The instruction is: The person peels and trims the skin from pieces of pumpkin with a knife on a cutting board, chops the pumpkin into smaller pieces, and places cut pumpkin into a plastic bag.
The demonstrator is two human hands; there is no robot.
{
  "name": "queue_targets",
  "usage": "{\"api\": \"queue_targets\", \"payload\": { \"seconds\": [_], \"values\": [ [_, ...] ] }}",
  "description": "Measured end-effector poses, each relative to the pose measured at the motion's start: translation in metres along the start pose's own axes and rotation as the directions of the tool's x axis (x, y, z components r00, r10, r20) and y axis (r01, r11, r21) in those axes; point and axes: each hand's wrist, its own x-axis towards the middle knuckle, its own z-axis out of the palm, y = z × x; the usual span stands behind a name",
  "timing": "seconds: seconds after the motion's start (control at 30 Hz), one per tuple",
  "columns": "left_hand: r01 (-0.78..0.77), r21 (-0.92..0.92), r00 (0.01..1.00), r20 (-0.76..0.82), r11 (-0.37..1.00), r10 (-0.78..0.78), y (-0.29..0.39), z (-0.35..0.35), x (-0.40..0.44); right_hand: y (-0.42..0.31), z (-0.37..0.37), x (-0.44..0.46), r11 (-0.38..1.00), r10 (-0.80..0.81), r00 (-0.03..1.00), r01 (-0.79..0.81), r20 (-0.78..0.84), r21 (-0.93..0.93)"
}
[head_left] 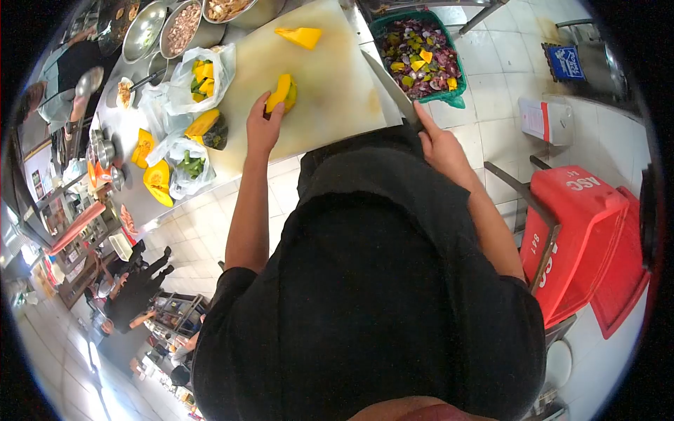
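Observation:
On the pale cutting board, my left hand grips a piece of yellow pumpkin with green rind. A second pumpkin piece lies farther up the board. My right hand is closed on the handle of a large knife, whose blade slants across the board's right edge, apart from the pumpkin. Beside the board on the left, a plastic bag holds yellow pumpkin pieces, and another bag holds green pieces. Larger pumpkin chunks rest near the bags.
A green-lined bin with purple and yellow scraps stands right of the board. Metal bowls line the upper left. A red container and a white box are at the right. Other people are at the left.

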Motion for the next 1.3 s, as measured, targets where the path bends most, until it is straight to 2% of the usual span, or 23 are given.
{"api": "queue_targets", "payload": {
  "seconds": [0.07, 0.17, 0.2, 0.27, 0.3, 0.37, 0.4, 0.47, 0.5, 0.53, 0.57, 0.67, 0.73, 0.83, 0.93, 1.0, 1.03, 1.1, 1.2, 1.3],
  "values": [
    [-0.032, -0.016, 0.999, -0.028, 0.999, 0.031, 0.006, 0.005, -0.006, 0.003, 0.002, -0.002, 0.999, 0.031, 0.999, -0.031, 0.034, 0.008],
    [-0.05, 0.051, 0.998, -0.043, 0.997, 0.053, 0.019, 0.008, -0.012, 0.026, -0.004, 0.02, 0.994, 0.071, 0.993, -0.062, -0.099, 0.088],
    [-0.055, 0.086, 0.998, -0.038, 0.995, 0.059, 0.023, 0.008, -0.011, 0.039, -0.006, 0.03, 0.993, 0.045, 0.981, -0.023, -0.19, 0.116],
    [-0.065, 0.081, 0.998, -0.017, 0.995, 0.066, 0.024, 0.008, -0.008, 0.059, -0.02, 0.047, 0.989, 0.03, 0.978, 0.0, -0.208, 0.147],
    [-0.063, 0.079, 0.998, -0.011, 0.995, 0.064, 0.021, 0.009, -0.009, 0.061, -0.028, 0.052, 0.958, 0.135, 0.975, -0.082, -0.176, 0.276],
    [-0.08, 0.047, 0.997, -0.016, 0.996, 0.08, 0.005, 0.013, -0.006, 0.057, -0.039, 0.063, 0.826, 0.306, 0.95, -0.237, -0.054, 0.511],
    [-0.085, 0.034, 0.996, -0.027, 0.996, 0.086, -0.001, 0.012, -0.004, 0.068, -0.034, 0.068, 0.713, 0.248, 0.967, -0.137, -0.064, 0.688],
    [-0.169, 0.163, 0.98, -0.08, 0.972, 0.184, 0.004, 0.01, -0.008, 0.121, -0.011, 0.091, 0.533, 0.321, 0.943, -0.261, 0.094, 0.805],
    [-0.21, 0.225, 0.966, -0.101, 0.951, 0.237, 0.011, 0.012, -0.008, 0.142, 0.0, 0.095, 0.701, 0.371, 0.927, -0.322, 0.061, 0.636],
    [-0.194, 0.202, 0.97, -0.107, 0.96, 0.218, 0.021, 0.014, -0.008, 0.156, 0.009, 0.1, 0.823, 0.408, 0.913, -0.373, 0.011, 0.428],
    [-0.172, 0.181, 0.974, -0.112, 0.968, 0.194, 0.031, 0.014, -0.01, 0.159, 0.017, 0.096, 0.724, 0.41, 0.91, -0.364, 0.059, 0.586],
    [-0.136, 0.171, 0.982, -0.107, 0.976, 0.156, 0.027, 0.012, -0.016, 0.147, 0.03, 0.078, 0.665, 0.321, 0.946, -0.253, 0.037, 0.702],
    [-0.125, 0.149, 0.985, -0.103, 0.981, 0.142, 0.031, 0.015, -0.011, 0.135, 0.034, 0.071, 0.825, 0.365, 0.93, -0.342, 0.037, 0.45],
    [-0.092, 0.124, 0.987, -0.118, 0.988, 0.107, 0.032, 0.013, -0.018, 0.126, 0.048, 0.066, 0.964, 0.23, 0.956, -0.199, -0.179, 0.176],
    [-0.14, 0.15, 0.979, -0.124, 0.979, 0.159, 0.028, 0.021, -0.012, 0.078, 0.032, 0.05, 0.996, 0.056, 0.942, -0.073, -0.33, -0.041],
    [-0.157, 0.169, 0.975, -0.129, 0.973, 0.18, 0.03, 0.02, -0.013, 0.061, 0.024, 0.045, 0.994, 0.04, 0.93, -0.075, -0.364, -0.082],
    [-0.171, 0.176, 0.974, -0.116, 0.97, 0.192, 0.029, 0.02, -0.012, 0.054, 0.02, 0.045, 0.988, 0.107, 0.932, -0.14, -0.347, -0.072],
    [-0.189, 0.2, 0.971, -0.105, 0.961, 0.213, 0.034, 0.018, -0.013, 0.051, 0.018, 0.045, 0.99, 0.076, 0.906, -0.12, -0.417, -0.08],
    [-0.352, 0.416, 0.882, -0.153, 0.838, 0.446, 0.054, 0.013, -0.022, 0.05, 0.007, 0.042, 0.988, 0.076, 0.878, -0.13, -0.472, -0.084],
    [-0.448, 0.387, 0.85, -0.095, 0.806, 0.518, 0.085, 0.01, -0.026, 0.045, -0.013, 0.032, 0.981, 0.083, 0.869, -0.157, -0.488, -0.112]
  ]
}}
